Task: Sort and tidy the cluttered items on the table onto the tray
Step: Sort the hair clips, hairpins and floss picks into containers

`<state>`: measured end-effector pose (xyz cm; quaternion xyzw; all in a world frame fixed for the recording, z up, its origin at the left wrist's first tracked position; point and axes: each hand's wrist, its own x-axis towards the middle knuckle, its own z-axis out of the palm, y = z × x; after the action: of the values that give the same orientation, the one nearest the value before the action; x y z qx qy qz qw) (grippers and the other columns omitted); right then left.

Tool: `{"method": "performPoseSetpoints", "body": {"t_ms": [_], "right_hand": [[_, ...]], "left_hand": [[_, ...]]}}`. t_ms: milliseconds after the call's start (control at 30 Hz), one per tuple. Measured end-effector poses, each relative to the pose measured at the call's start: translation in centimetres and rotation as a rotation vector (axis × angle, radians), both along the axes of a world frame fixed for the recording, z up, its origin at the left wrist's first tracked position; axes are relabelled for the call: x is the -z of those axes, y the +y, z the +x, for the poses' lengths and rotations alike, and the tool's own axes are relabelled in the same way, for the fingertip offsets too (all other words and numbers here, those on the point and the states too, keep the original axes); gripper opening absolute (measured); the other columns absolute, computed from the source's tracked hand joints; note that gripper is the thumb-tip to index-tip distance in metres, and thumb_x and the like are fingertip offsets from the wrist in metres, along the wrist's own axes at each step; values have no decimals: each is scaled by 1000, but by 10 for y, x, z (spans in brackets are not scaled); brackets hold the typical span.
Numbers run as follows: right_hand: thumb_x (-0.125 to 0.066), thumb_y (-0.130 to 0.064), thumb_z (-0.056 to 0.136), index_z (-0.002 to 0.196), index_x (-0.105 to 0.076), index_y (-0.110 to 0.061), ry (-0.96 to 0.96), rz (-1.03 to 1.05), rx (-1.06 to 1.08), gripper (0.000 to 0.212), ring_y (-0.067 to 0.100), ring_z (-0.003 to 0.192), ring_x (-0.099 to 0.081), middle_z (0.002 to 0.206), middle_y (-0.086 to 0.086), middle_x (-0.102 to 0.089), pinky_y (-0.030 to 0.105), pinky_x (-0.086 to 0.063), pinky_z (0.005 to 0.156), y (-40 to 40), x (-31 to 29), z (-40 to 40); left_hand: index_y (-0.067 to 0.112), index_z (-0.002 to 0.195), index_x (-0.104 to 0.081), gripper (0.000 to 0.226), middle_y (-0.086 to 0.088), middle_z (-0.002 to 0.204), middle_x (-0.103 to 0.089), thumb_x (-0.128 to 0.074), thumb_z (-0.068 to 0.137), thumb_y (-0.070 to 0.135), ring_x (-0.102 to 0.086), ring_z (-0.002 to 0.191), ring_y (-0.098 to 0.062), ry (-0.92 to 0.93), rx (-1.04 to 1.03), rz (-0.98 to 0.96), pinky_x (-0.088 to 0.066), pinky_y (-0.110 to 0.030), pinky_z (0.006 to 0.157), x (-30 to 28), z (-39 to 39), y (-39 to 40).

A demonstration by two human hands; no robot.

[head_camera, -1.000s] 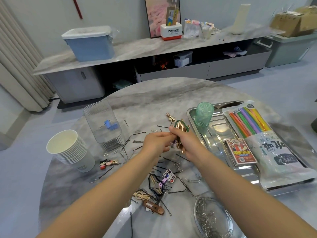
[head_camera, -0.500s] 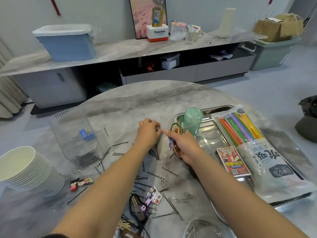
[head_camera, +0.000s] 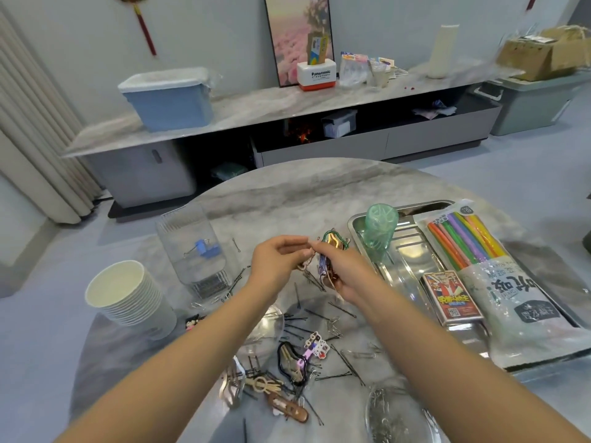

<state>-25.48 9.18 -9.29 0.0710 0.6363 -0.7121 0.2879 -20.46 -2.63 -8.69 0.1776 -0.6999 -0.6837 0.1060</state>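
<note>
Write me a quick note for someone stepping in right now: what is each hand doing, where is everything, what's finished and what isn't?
Right hand: grips a bunch of coloured hair clips above the round marble table.
Left hand: fingers pinch a small clip next to that bunch.
Done: green plastic cup, bag of coloured straws and red card box lie on the steel tray.
Left: black hairpins, more hair clips, paper clips, stack of white paper cups and clear plastic box are off the tray.
</note>
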Motion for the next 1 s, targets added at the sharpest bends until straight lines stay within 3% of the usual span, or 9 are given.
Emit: {"method": "performPoseSetpoints", "body": {"t_ms": [100, 233, 333, 400, 467, 567, 667, 767, 1000], "right_hand": [[-68, -19, 82, 91, -63, -3, 1, -49, 3, 19, 20, 50, -51, 63, 11, -59, 27, -38, 48, -14, -15, 16], [-71, -22, 79, 73, -57, -10, 40, -7, -1, 19, 16, 47, -43, 51, 3, -49, 27, -34, 47, -23, -30, 32], [-72, -23, 78, 76, -56, -11, 43, 18, -21, 21, 14, 50, -47, 50, -1, -52, 26, -36, 49, -24, -33, 45], [-72, -24, 78, 77, -56, -11, 32, 36, -41, 21, 11, 45, -49, 42, -5, -53, 24, -37, 46, -23, -33, 52], [-72, -24, 79, 78, -56, -11, 46, 51, -69, 21, 9, 40, -48, 38, -8, -52, 22, -37, 43, -22, -34, 60], [-73, -25, 78, 78, -60, -9, 88, 105, -85, 21, 11, 45, -51, 48, -3, -55, 23, -39, 46, -15, -35, 68], [-75, -27, 76, 77, -60, -11, 136, 159, -95, 22, 17, 57, -54, 62, 2, -58, 27, -42, 57, -6, -39, 69], [-74, -25, 77, 71, -57, -10, 177, 175, -113, 23, 19, 56, -52, 60, 5, -56, 32, -42, 64, 5, -48, 72], [-76, -21, 75, 70, -59, -11, 216, 192, -203, 20, 14, 44, -49, 55, 4, -52, 26, -42, 49, 27, -76, 96]], "left_hand": [[22, 84, -67, 14, 0, 84, -70, -70, 82, 8, -67, 77, -12, -15, -39, -189, -56, -23, 69, -16, 23, -17], [23, 111, -61, 25, -2, 113, -55, -59, 87, 17, -48, 109, -21, -200, -202, -1004, -33, -33, 96, -20, 47, -53], [17, 124, -47, 43, -9, 124, -46, -51, 82, 8, -39, 117, -28, -473, -167, -1262, -25, -37, 97, -12, 58, -73], [14, 122, -44, 41, -7, 114, -55, -48, 82, 7, -49, 104, -25, -608, -92, -1371, -28, -36, 92, -4, 59, -78], [17, 102, -54, 22, 2, 91, -63, -50, 83, 6, -52, 83, -17, -644, -60, -1438, -28, -31, 87, 1, 61, -84], [16, 84, -62, 17, -1, 89, -67, -54, 82, 2, -56, 84, -19, -570, -92, -1450, -35, -26, 80, 10, 63, -94], [11, 96, -66, 24, -10, 95, -69, -49, 85, -3, -61, 86, -26, -478, -96, -1359, -39, -28, 69, 9, 66, -96], [22, 95, -66, 27, -10, 97, -69, -50, 86, 2, -62, 90, -30, -410, -30, -1349, -46, -32, 77, -5, 79, -87], [25, 105, -69, 28, -1, 101, -71, -51, 88, 11, -63, 94, -22, -242, 86, -1426, -46, -30, 77, -31, 141, -41]]}}
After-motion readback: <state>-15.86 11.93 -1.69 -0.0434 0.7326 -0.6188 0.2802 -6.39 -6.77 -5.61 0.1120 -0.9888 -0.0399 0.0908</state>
